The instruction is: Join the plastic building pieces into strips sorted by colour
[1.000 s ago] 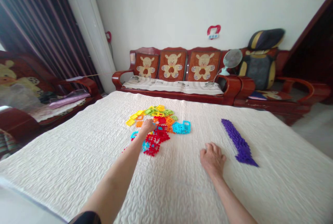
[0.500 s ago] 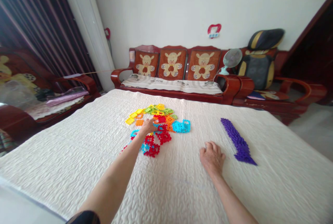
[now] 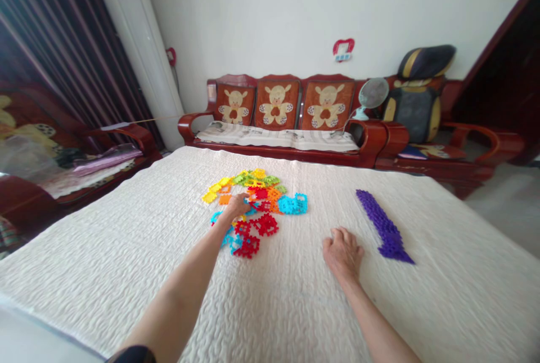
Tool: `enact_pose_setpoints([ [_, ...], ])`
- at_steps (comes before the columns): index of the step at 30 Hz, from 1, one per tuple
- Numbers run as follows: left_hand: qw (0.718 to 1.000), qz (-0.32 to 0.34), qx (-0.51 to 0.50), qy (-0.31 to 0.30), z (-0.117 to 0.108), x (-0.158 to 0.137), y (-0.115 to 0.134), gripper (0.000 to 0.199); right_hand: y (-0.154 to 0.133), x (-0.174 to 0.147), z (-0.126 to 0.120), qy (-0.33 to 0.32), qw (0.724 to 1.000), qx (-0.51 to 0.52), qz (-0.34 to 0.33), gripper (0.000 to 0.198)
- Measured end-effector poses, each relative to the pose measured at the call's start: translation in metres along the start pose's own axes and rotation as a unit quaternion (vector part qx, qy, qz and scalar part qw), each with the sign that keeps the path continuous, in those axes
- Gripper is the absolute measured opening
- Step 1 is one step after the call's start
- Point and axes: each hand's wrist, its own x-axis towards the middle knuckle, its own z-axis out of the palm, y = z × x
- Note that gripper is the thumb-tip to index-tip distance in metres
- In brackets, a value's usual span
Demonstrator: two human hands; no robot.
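My left hand (image 3: 237,206) reaches into a loose pile of flat, notched plastic building pieces. Its fingers are bent and closed among them at the pile's middle; what is between the fingertips is hidden. Red pieces (image 3: 266,224) and a blue group (image 3: 294,204) lie close by, with yellow pieces (image 3: 218,186), green pieces (image 3: 273,180) and an orange piece (image 3: 225,200) around the far side. My right hand (image 3: 343,251) rests palm down on the cover, fingers apart and slightly curled, holding nothing. To its right lies a long strip of joined purple pieces (image 3: 382,225).
A cream quilted cover (image 3: 147,239) spreads over the table. Beyond its far edge stands a wooden sofa (image 3: 278,152) with bear-patterned cushions, a small fan (image 3: 373,93) and a massage seat pad (image 3: 415,110). Another wooden seat (image 3: 147,135) is at the left.
Within the pile, my left hand has shifted slightly and the red and blue pieces near it lie differently. My right hand stays in place. The view has moved a little.
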Motion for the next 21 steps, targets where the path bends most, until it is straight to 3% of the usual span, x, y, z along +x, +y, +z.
enact_pose_setpoints([
  [4, 0.998, 0.014, 0.055, 0.035, -0.008, -0.001, 0.002, 0.054, 0.000, 0.000, 0.000, 0.003, 1.000, 0.000, 0.000, 0.039],
  [9, 0.986, 0.056, 0.127, 0.097, -0.014, -0.011, 0.006, 0.051, 0.000, 0.000, 0.001, 0.001, 1.000, 0.001, 0.000, 0.038],
  [12, 0.967, 0.115, 0.210, 0.087, -0.015, -0.015, 0.011, 0.048, 0.000, 0.000, 0.001, 0.003, 1.000, 0.002, -0.001, 0.038],
  [15, 0.958, 0.162, 0.229, 0.062, -0.016, -0.014, 0.014, 0.047, 0.000, -0.001, 0.001, 0.007, 1.000, 0.006, -0.002, 0.037],
  [21, 0.965, 0.102, 0.234, 0.060, -0.016, -0.010, 0.013, 0.048, 0.000, -0.001, 0.000, 0.009, 1.000, 0.013, 0.000, 0.035],
])
